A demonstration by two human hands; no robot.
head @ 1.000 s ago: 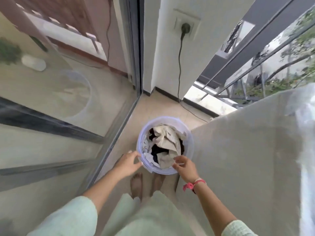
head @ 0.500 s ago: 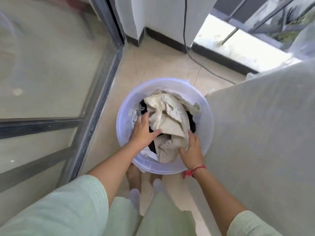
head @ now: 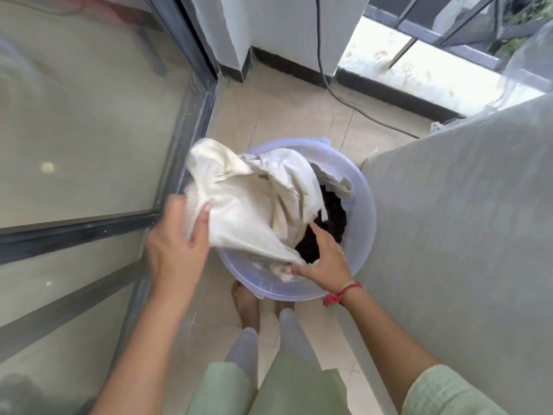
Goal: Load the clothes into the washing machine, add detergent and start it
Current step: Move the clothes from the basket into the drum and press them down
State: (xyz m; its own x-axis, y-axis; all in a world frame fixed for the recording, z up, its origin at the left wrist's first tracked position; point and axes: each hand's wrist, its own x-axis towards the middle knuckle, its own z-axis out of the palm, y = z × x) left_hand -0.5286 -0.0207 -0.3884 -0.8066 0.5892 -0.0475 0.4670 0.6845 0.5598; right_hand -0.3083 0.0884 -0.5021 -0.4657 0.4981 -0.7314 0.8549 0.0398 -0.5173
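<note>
A pale lilac plastic tub (head: 363, 211) stands on the tiled floor just ahead of my feet, holding clothes. My left hand (head: 176, 247) grips a cream cloth (head: 245, 205) and holds it up over the tub's left rim. My right hand (head: 324, 259) reaches into the tub, thumb and fingers curled on the cloth's lower corner, beside dark clothes (head: 326, 223). The washing machine (head: 466, 235), under a grey cover, stands at the right, touching the tub's side.
A glass sliding door with a dark frame (head: 191, 121) runs along the left. A black power cable (head: 323, 70) hangs down the white wall and trails across the floor. A railing and sunlit ledge (head: 419, 67) lie at the back right. My bare feet (head: 247, 304) stand behind the tub.
Both hands went from the tub's rim into the clothes. The left hand has since pulled the cream cloth up and to the left, uncovering dark clothes. My view has dropped closer to the tub.
</note>
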